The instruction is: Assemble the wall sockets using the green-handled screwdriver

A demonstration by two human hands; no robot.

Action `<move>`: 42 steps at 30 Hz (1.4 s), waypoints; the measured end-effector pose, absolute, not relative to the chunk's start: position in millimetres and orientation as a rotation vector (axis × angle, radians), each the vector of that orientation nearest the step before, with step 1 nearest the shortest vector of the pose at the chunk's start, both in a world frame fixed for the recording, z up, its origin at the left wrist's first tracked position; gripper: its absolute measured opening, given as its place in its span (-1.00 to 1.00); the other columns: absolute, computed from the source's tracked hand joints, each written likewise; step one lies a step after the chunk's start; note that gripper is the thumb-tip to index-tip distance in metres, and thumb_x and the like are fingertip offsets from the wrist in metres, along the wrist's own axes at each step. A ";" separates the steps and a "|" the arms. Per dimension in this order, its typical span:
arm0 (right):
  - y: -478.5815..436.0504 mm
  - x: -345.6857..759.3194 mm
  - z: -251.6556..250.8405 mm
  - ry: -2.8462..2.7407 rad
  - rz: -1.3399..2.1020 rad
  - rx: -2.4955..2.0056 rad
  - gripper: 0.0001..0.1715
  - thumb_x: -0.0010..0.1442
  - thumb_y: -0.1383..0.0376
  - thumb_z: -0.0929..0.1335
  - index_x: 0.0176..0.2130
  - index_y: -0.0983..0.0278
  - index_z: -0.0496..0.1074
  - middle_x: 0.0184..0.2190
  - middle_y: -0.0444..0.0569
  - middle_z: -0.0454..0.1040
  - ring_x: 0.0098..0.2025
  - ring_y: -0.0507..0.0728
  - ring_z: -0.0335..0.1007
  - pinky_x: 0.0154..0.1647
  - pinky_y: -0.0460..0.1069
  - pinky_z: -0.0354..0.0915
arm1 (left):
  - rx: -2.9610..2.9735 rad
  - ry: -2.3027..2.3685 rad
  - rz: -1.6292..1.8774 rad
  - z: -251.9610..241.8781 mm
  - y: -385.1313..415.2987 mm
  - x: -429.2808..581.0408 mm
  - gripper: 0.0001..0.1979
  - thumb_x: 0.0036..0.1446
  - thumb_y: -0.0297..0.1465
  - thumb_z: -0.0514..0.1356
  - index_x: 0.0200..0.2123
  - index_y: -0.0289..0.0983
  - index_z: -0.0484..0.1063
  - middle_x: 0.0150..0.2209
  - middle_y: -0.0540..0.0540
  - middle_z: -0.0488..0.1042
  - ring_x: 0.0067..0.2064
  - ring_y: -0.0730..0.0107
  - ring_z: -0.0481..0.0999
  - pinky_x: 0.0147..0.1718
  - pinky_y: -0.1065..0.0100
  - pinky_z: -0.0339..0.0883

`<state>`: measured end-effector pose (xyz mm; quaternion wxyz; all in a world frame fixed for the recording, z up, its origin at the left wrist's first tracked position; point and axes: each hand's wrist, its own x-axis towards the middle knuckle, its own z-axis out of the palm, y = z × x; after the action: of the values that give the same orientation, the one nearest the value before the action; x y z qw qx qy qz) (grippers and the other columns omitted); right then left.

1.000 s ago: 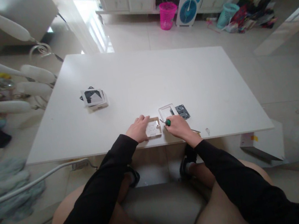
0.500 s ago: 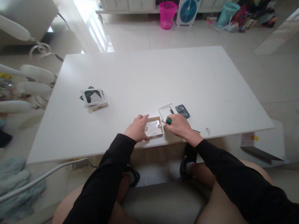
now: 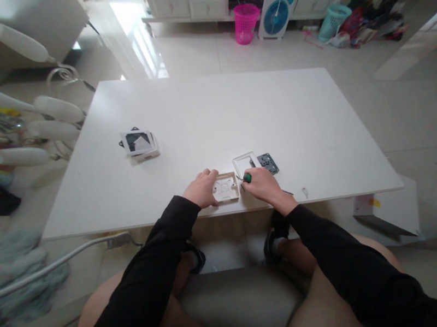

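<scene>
The beige square plastic box [image 3: 225, 188] lies just beside the near edge of the white rectangular table [image 3: 213, 103]; from 10 to 2 o'clock there is wide bare tabletop. The left hand [image 3: 202, 188], fingers loosely spread, touches the box at its 9 o'clock side. The right hand [image 3: 261, 185] is closed around a green-capped screwdriver [image 3: 247, 177], whose tip is probably at the box's 3 o'clock edge. A white plastic frame [image 3: 244, 161] and a dark grey module [image 3: 267, 163] lie at 1 o'clock. Around the table is a pale tiled floor [image 3: 402, 118].
</scene>
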<state>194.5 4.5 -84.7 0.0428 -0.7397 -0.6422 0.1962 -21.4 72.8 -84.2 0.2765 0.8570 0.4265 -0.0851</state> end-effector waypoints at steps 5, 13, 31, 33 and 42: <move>4.0 194.2 -83.7 -1.868 0.623 -2.190 -0.83 0.25 0.26 0.37 -0.32 0.20 0.58 -0.30 0.04 0.69 -0.22 0.18 0.55 -0.25 -0.01 0.18 | 2.316 1.197 -0.126 -71.4 72.9 -21.6 -0.19 -0.19 -0.35 0.57 0.14 -0.27 0.33 0.09 -0.23 0.42 0.14 -0.04 0.50 0.09 0.16 0.43; 5.6 192.7 -78.1 -1.558 0.539 -2.017 -0.70 0.33 0.05 0.39 -0.18 0.21 0.58 -0.30 0.00 0.66 -0.21 0.18 0.56 -0.16 -0.02 0.27 | 2.092 1.507 0.444 -71.7 66.7 -9.5 -0.25 -0.15 -0.19 0.58 0.02 -0.23 0.28 -0.03 -0.14 0.39 0.07 0.03 0.49 0.08 0.07 0.47; 6.9 194.7 -67.4 -1.674 0.372 -2.166 -0.70 0.21 0.18 0.36 -0.48 0.23 0.55 -0.44 0.05 0.65 -0.38 0.16 0.46 -0.31 0.02 0.13 | 1.854 1.149 0.852 -68.4 69.2 -3.6 -0.61 0.19 -0.23 0.35 -0.02 -0.21 0.30 0.02 -0.16 0.46 -0.04 0.23 0.56 -0.14 0.20 0.51; 4.7 192.8 -65.1 -1.770 0.368 -2.155 -0.70 0.21 0.18 0.37 -0.49 0.23 0.54 -0.45 0.05 0.65 -0.38 0.16 0.47 -0.31 0.02 0.11 | 1.813 1.069 0.742 -56.8 73.0 -8.0 -0.62 0.20 -0.18 0.34 -0.01 -0.21 0.37 0.02 -0.15 0.54 -0.04 0.23 0.61 -0.16 0.24 0.51; -0.8 182.7 -57.8 -2.047 0.448 -2.031 -0.66 0.30 0.14 0.39 -0.44 0.23 0.58 -0.39 0.04 0.66 -0.33 0.16 0.51 -0.30 0.01 0.13 | 2.064 0.999 0.398 -57.1 73.4 -11.6 -0.72 0.31 -0.24 0.24 0.01 -0.23 0.52 -0.16 -0.11 0.68 -0.22 0.30 0.64 -0.14 0.28 0.51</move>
<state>182.7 -0.8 -57.8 0.1115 -0.6916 -0.6972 0.1526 -11.6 73.4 -57.1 0.3961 0.8143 0.3943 0.1569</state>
